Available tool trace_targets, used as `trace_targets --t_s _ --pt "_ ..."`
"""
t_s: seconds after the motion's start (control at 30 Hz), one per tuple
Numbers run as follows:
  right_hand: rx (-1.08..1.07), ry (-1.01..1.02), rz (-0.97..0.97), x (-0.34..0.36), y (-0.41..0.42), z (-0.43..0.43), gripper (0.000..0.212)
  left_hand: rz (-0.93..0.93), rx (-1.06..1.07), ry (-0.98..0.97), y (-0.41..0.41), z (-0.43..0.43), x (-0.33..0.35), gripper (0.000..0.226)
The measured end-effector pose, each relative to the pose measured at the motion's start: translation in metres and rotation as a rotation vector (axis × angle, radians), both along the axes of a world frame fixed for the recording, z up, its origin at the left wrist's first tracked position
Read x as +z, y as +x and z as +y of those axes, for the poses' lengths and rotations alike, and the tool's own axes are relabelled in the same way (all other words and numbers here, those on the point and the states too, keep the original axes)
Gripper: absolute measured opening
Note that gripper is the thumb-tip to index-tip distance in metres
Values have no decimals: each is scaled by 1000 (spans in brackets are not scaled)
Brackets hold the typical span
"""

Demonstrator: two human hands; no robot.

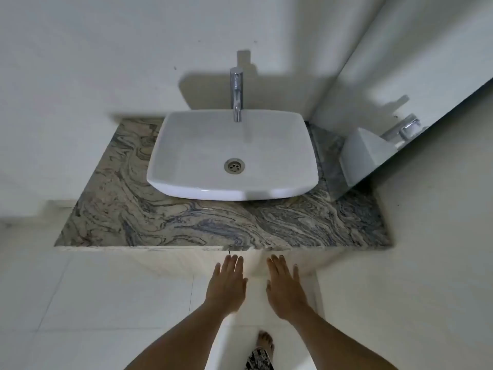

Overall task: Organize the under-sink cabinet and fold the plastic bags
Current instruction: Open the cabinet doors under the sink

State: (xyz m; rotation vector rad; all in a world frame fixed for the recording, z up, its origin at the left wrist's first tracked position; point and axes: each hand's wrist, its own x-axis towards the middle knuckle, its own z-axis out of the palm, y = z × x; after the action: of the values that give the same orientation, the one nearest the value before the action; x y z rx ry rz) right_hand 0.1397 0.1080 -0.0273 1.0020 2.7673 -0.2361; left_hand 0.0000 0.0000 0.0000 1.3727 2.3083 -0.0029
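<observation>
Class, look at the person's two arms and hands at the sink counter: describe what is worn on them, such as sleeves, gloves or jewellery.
Nothing is worn on either arm as far as the picture shows. The left hand and right hand are bare: no gloves, and no rings, watch or bracelets that I can make out. Both forearms are uncovered up to the bottom edge of the frame, so no sleeve shows.

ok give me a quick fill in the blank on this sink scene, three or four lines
1. The faucet stands at the ____ edge of the white basin.
2. The left hand and right hand are both ____, holding nothing.
3. The basin sits on a ____ countertop.

Missing words: back; open; marbled stone
</observation>
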Motion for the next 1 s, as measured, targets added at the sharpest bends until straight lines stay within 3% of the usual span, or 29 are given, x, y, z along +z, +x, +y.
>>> trace_targets --t_s 0.2,0.43,0.83,1.0 --pt "64 -121 -17 -21 -19 36 76 67 15 -74 -11 38 -29 72" --pt "46 -212 -48 -23 -28 46 68 83 19 -148 -13 49 -38 72" --pt "-71 -210 28 -13 -14 8 66 90 -82 -134 0 19 -20 81" --pt "-243 -226 16 -12 16 -36 57 -98 -111 -76 17 -2 -18 60"
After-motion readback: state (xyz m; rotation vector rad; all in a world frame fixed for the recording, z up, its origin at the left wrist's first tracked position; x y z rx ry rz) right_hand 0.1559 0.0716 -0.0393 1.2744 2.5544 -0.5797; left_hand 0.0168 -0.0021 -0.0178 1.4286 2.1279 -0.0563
